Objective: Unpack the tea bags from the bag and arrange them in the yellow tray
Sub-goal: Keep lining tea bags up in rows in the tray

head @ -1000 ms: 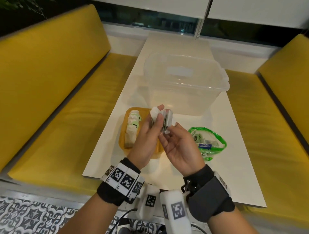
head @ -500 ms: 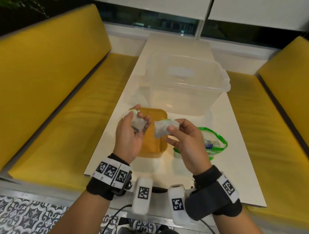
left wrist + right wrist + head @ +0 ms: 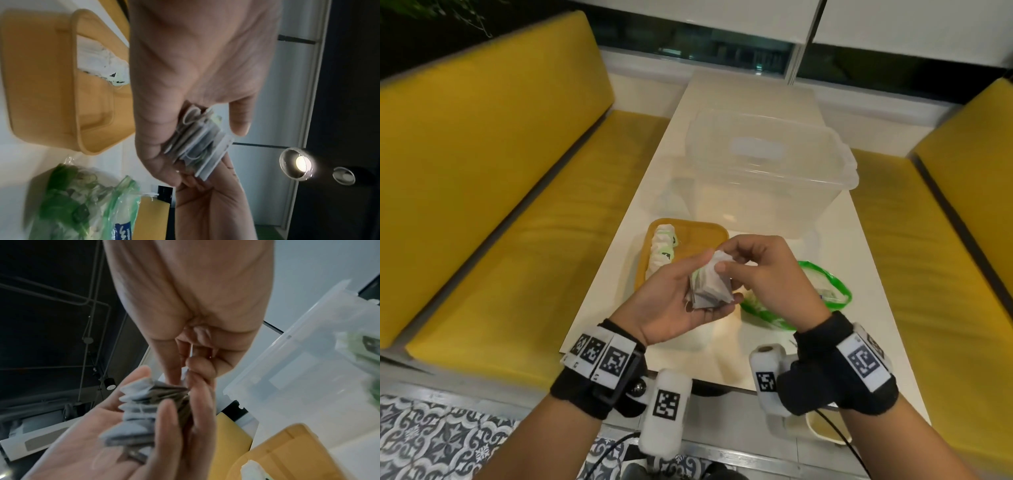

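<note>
A stack of several white tea bags (image 3: 710, 287) lies in my left hand (image 3: 685, 294), palm up, with thumb and fingers curled round it, above the table's near end. My right hand (image 3: 729, 262) comes over from the right and pinches the top edge of the stack. The left wrist view shows the tea bags (image 3: 197, 142) edge-on between thumb and fingers. The yellow tray (image 3: 690, 226) sits just beyond the hands with a row of tea bags (image 3: 662, 250) along its left side. The green-rimmed plastic bag (image 3: 828, 291) lies open to the right, partly hidden by my right hand.
A large clear plastic tub (image 3: 767, 171) stands right behind the tray on the narrow white table (image 3: 750, 96). Yellow benches (image 3: 517, 212) run along both sides. The right half of the tray floor (image 3: 96, 104) is bare.
Half a second ago my hands were apart, each with tea bags. They have now come together, and the bags form one stack in my left palm with my right fingers on top.
</note>
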A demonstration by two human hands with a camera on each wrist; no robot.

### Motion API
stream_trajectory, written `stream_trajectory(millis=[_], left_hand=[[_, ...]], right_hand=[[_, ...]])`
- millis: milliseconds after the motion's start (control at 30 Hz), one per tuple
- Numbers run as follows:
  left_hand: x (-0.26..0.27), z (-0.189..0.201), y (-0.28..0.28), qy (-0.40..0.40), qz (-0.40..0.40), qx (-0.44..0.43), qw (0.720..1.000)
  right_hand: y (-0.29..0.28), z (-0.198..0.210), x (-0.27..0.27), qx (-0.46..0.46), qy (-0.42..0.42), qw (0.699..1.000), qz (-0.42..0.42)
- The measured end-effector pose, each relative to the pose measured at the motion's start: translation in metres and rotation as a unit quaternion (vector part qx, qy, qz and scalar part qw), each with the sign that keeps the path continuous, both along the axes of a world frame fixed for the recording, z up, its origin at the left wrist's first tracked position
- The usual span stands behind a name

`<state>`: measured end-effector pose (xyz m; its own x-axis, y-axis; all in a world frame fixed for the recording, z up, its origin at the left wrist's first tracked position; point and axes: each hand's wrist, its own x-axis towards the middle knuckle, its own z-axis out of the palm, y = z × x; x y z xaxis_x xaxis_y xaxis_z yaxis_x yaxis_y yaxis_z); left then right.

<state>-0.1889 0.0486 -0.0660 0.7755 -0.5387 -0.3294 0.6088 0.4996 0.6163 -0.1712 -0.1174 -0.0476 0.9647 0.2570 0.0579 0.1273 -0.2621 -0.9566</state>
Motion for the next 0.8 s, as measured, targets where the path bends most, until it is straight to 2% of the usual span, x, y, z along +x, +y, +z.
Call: stream_trajectory(millis=[133, 367, 633, 800], left_hand=[[-0.004, -0.001, 0.003, -0.023, -0.008, 0.005, 1.000], [-0.009, 0.001, 0.006, -0.074, 0.012, 0.074, 0.994], [-0.013, 0.001, 0.005, -0.060, 0.035, 0.034, 0.997], [-0.009, -0.003, 0.003, -0.065, 0.081, 0.085, 0.991]], right_hand=[[-0.004, 0.001, 0.003, -0.019, -0.014, 1.000, -0.013], [-0.010, 0.000, 0.005, -0.016, -0.057, 0.998, -0.019], [-0.019, -0.002, 0.008, -0.005, -0.086, 0.995, -0.045], [-0.024, 0.008, 0.005, 0.008, -0.082, 0.997, -0.012]])
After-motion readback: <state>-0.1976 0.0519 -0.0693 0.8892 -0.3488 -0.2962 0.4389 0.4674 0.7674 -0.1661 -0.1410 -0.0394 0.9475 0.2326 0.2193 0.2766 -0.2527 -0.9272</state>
